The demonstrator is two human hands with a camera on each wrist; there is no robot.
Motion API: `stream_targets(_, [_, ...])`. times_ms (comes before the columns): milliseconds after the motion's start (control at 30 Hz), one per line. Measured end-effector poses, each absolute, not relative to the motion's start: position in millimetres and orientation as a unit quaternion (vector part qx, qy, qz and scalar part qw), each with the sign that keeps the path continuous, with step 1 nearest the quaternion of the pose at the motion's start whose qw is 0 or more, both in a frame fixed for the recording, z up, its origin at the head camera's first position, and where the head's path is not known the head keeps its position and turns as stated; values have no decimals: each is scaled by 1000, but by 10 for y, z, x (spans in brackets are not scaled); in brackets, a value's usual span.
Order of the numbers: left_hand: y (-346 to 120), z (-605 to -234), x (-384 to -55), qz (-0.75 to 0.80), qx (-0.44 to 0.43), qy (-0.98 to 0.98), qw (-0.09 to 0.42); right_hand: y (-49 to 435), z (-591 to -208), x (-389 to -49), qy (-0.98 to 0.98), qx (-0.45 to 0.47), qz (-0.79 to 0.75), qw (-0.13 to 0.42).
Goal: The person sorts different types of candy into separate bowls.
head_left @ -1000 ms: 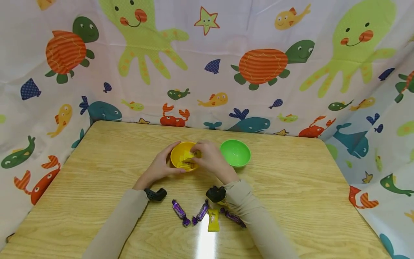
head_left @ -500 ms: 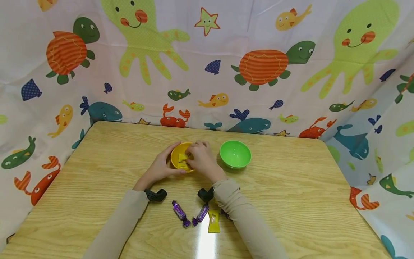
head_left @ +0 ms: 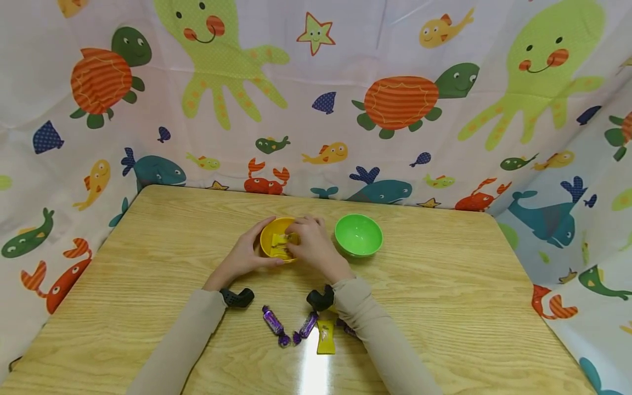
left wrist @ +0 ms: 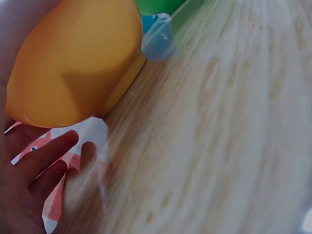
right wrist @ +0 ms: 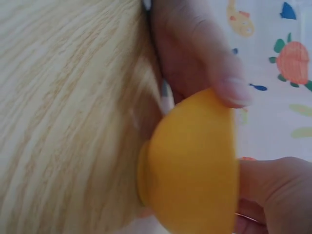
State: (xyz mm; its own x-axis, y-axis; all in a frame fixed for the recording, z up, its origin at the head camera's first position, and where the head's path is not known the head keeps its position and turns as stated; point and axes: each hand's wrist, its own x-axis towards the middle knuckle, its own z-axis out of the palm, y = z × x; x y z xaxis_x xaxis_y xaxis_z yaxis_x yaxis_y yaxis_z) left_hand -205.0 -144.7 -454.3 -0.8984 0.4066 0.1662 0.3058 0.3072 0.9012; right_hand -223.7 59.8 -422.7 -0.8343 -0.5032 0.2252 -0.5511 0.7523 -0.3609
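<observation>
A yellow bowl (head_left: 266, 253) stands upright, holding several yellow-wrapped candies (head_left: 279, 240). My left hand (head_left: 245, 253) grips it from the left, thumb on the near side and fingers round the far side; the bowl's outer wall (left wrist: 78, 58) fills the upper left of the left wrist view. Reaching over the right rim, my right hand (head_left: 314, 245) has its fingers curled down inside, pinching a yellow candy that they largely cover. In the right wrist view, the right hand (right wrist: 280, 190) dips behind the bowl's rim (right wrist: 233, 146), and the left thumb (right wrist: 231, 90) rests on the outside.
Just right stands a green bowl (head_left: 359, 236), with no candy seen in it. Nearer me lie purple-wrapped candies (head_left: 274, 322) and a yellow candy (head_left: 326, 337), some partly under the right forearm. A sea-animal curtain (head_left: 340, 120) borders the wooden table (head_left: 444, 285).
My right hand has shifted left and deeper into the yellow bowl, then slightly back right. The right forearm now covers more of one purple candy. The left hand stays put.
</observation>
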Motion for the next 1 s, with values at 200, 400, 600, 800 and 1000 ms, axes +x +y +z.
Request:
stream_targets(200, [-1460,-4551,-2053,546,225,806,47,748,-4168,-2136,-913,288,280,66])
stream_targets(400, [-1464,-4553,-2051,544,225,807,43,949,-4096,-2021,-885,299,345,86])
stream_targets(600, [-1455,-4550,-2045,542,222,809,43,1203,-4036,-1843,-881,287,366,88])
stream_targets(800, [-1453,-4547,-2046,537,223,812,42,1482,-4105,-1665,-879,283,371,95])
stream_targets(1000, [-1457,-4546,-2046,535,224,813,40,1711,-4216,-1462,-880,281,372,87])
